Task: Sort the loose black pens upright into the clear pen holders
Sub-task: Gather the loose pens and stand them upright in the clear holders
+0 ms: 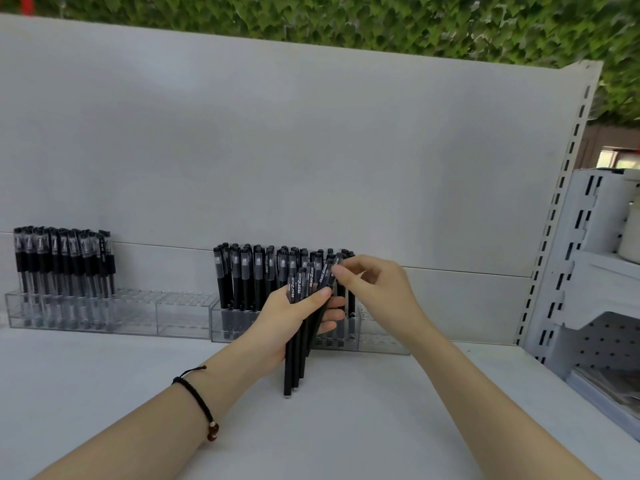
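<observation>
Several loose black pens stand as a bundle in the left hand, caps up, lower ends at the white shelf; touching it or just above, cannot tell. White print runs lengthwise along the upper barrels: "TEST 2" reads on at least 3 of them, while the smaller characters after it are too blurred to make out. Bundle count is unclear because the barrels overlap

Left grip: fingers and thumb wrapped round the bundle at mid-barrel, thumb across the front, fingertips showing past the far side. Black cord bracelet with brown beads on that wrist

Right grip: right hand pinches the cap end of 1 pen between thumb and forefinger. That pen leans right, fanned off from the others, its lower part inside the left hand's hold. Remaining fingers are loosely curled

Behind the hands: clear pen holder against the back panel, mostly filled with upright matching pens; its right end shows the hole grid. The hands hide its middle

Second clear holder sits just left of it. Its left part carries clear-barrelled pens with black grips, their print illegible

Right edge: slotted upright, then more white shelving with blurred contents. Green leaf wall runs along the top
</observation>
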Demonstrator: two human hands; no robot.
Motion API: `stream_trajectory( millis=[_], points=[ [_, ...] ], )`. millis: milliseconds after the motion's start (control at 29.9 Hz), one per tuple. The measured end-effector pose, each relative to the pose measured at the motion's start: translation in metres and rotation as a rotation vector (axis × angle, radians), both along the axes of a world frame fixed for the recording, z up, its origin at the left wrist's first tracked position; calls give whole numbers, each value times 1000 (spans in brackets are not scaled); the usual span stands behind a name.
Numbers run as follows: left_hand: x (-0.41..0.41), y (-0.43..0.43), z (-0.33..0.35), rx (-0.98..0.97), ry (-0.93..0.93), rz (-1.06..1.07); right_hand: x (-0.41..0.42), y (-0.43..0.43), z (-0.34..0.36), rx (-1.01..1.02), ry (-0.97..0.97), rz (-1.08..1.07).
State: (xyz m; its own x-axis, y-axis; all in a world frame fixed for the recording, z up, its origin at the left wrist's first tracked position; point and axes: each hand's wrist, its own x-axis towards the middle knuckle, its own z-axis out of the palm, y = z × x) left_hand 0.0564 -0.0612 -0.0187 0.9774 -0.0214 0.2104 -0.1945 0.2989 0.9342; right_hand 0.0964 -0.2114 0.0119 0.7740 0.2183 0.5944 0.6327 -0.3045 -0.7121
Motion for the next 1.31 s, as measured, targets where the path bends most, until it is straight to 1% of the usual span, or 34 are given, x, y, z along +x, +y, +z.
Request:
stream_trajectory(
  millis=[67, 100, 167, 234, 301, 402, 468, 703, 803, 904, 1004, 1071, 1104, 1171, 1238, 1305],
  points=[
    [0, 1, 0, 3, -1, 2, 1, 1, -1, 30, 36, 1],
    [1, 1, 0, 3, 1, -1, 2, 1, 0, 85, 80, 12],
    [1, 1, 0, 12, 12, 4, 4, -2, 5, 261, 159, 9],
    [3, 1, 0, 63, 26, 37, 8, -8, 11, 432, 138, -57],
    [3, 1, 0, 108, 39, 68, 11, -14, 12, 485, 45, -149],
    [3, 3, 1, 157, 45, 116, 10, -17, 12, 465, -54, -242],
    [3, 4, 2, 197, 43, 140, 9, -17, 12, 397, -95, -284],
    [2, 0, 0, 242, 10, 69, 10, -13, 3, 119, -122, -318],
    [2, 0, 0, 209, 31, 63, 12, -11, -2, -34, -83, -297],
    [1, 1, 0, 155, 53, 73, 13, -12, -5, -181, 11, -284],
    [1, 1, 0, 110, 65, 68, 8, -14, -1, -237, 67, -357],
    [1, 2, 0, 82, 68, 55, 4, -14, 1, -191, 41, -397],
    [1, 2, 1, 69, 68, 45, 2, -14, 2, -142, 12, -380],
    [-1, 0, 1, 59, 59, 15, -1, -12, 5, -58, -9, -230],
    [-2, -2, 1, 73, 38, -20, -5, -9, 7, -44, 31, -44],
    [-2, -4, 1, 80, 21, -50, -6, -6, 7, -34, 66, 41]
  ],
)
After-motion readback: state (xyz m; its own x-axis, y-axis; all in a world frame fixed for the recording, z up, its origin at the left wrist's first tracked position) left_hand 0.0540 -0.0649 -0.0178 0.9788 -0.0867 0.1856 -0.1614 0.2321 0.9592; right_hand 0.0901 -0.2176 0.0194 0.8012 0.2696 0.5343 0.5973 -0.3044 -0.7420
